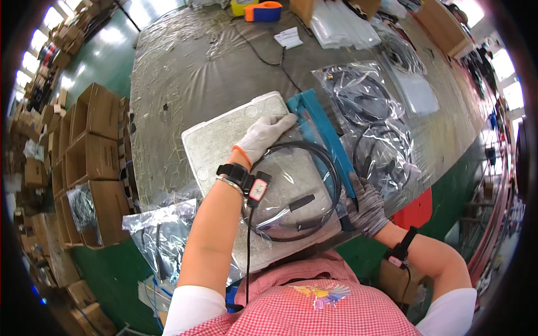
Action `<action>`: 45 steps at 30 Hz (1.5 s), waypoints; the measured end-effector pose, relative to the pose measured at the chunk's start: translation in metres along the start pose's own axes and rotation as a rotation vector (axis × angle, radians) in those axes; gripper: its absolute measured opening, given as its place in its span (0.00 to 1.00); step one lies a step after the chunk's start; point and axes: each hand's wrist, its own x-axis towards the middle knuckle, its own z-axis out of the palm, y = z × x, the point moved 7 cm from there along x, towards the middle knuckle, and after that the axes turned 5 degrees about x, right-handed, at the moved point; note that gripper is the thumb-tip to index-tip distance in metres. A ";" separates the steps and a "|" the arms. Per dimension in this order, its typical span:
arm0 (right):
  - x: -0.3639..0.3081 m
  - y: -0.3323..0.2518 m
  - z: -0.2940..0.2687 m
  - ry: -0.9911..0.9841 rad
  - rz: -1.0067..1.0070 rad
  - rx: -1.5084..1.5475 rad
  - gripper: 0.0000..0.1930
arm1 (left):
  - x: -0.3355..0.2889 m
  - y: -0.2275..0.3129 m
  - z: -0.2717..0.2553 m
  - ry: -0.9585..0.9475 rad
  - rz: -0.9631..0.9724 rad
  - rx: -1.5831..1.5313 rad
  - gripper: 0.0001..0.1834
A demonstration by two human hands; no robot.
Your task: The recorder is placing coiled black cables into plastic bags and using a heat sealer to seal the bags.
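Note:
A teal bag sealer (330, 148) with a long arm lies slantwise at the right edge of a pale foam block (213, 134). On the block rests a clear plastic bag (280, 173) with a coiled black cable (338, 190) inside, its right edge at the sealer. My left hand (264, 136), in a white glove, has its fingers closed at the bag's upper corner, beside the sealer's far end. My right hand (367, 207), in a grey striped glove, is wrapped round the near end of the sealer's arm; some of its fingers are hidden.
Bagged cables (372, 106) lie right of the sealer, and another bagged cable (162, 235) lies at the left near edge. Farther back are clear bags (342, 25), a paper slip (288, 37) and an orange-and-blue tape dispenser (263, 12). Cardboard boxes (92, 157) stand left of the table.

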 end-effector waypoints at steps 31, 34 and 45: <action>-0.004 0.009 0.000 0.008 0.067 0.028 0.34 | -0.008 0.013 0.007 0.144 -0.087 0.202 0.28; 0.001 0.003 0.001 -0.076 0.086 0.039 0.35 | 0.004 -0.011 -0.009 0.349 0.163 0.476 0.28; 0.003 0.005 -0.001 0.024 0.066 0.004 0.30 | -0.055 0.005 -0.008 0.090 -0.020 0.892 0.27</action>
